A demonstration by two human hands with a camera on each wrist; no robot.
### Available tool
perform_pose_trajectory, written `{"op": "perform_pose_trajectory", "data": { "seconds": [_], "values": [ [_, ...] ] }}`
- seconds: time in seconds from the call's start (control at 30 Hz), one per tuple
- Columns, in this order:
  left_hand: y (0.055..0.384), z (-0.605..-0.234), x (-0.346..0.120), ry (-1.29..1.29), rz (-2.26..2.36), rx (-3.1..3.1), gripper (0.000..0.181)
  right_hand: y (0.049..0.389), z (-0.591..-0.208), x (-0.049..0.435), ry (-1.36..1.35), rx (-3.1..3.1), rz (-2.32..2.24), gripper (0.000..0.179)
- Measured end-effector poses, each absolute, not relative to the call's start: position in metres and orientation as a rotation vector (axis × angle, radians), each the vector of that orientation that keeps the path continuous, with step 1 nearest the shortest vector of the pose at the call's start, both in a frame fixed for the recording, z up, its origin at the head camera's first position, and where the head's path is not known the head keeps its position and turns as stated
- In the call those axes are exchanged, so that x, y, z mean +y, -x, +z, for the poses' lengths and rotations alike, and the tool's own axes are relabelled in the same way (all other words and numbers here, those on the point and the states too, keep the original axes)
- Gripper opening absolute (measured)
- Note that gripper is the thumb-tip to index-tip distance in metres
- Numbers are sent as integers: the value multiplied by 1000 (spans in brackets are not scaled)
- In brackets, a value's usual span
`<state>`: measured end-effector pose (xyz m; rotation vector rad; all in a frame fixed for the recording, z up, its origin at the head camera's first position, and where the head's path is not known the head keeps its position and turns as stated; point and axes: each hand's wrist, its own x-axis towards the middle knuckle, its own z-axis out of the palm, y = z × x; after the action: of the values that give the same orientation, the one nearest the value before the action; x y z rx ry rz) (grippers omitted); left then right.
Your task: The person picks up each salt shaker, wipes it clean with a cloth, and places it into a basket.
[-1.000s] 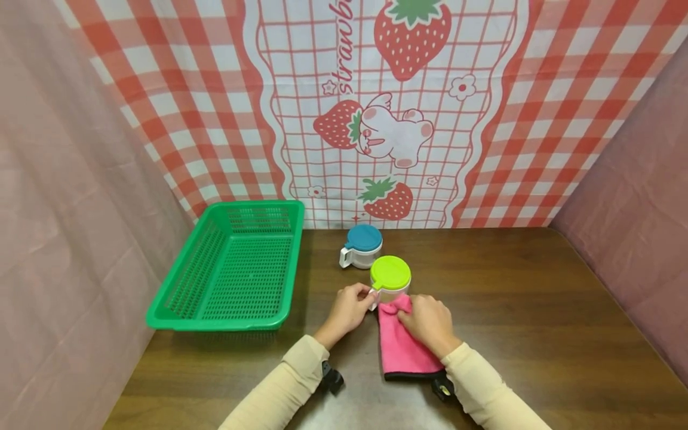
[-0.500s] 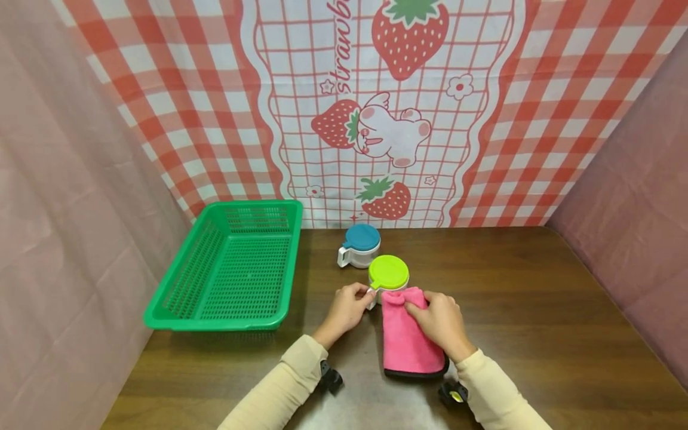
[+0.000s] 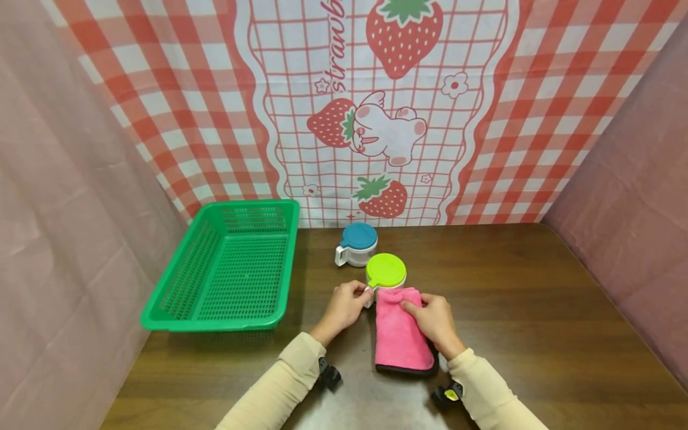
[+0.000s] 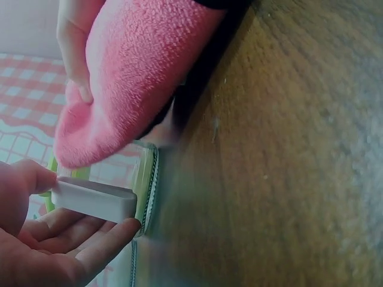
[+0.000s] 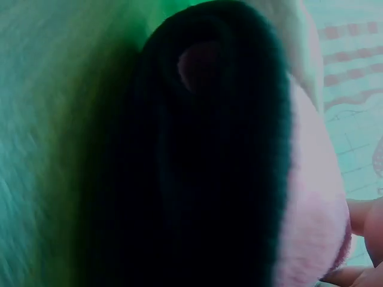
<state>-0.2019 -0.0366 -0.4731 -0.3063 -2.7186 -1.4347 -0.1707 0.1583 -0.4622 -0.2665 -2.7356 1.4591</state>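
A clear jar with a lime-green lid and a white handle stands on the table. My left hand pinches that handle between thumb and fingers, as the left wrist view shows up close. In my right hand is a fluffy pink cloth with a black edge, gripped near its top with the thumb in front. The cloth hangs before the jar and hides its front wall. Behind stands a second jar with a blue lid, its white handle pointing left. Much of the right wrist view is filled by the cloth's dark edge.
A green plastic basket with slotted walls sits on the left of the brown wooden table. A checkered strawberry curtain closes off the back, and pinkish drapes hang at both sides.
The right hand first drew the cloth a little right and up along the jar's front, then shifted slightly back left. The left hand keeps its pinch on the handle.
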Motion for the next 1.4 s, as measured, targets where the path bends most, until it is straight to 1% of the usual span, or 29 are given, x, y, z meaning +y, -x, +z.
{"op": "perform_pose_trajectory", "data": {
  "seconds": [0.2,0.5,0.8,1.1,1.27,1.4],
  "values": [
    [202,-474,-36,338,-1413,-2724,23,173,-470,151,298,-2714,1543,32],
    [201,-470,-37,369,-1337,-2749,21,176,-469,149,301,-2699,1578,32],
    [202,-471,-40,285,-1527,-2725,27,176,-468,149,264,-2735,1520,32],
    [203,-471,-40,281,-1564,-2732,30,176,-466,155,260,-2750,1468,35],
    [204,-471,-39,302,-1490,-2753,29,177,-465,158,248,-2749,1456,31],
    [204,-471,-38,389,-1313,-2761,23,178,-466,158,210,-2769,1442,29]
  ]
}}
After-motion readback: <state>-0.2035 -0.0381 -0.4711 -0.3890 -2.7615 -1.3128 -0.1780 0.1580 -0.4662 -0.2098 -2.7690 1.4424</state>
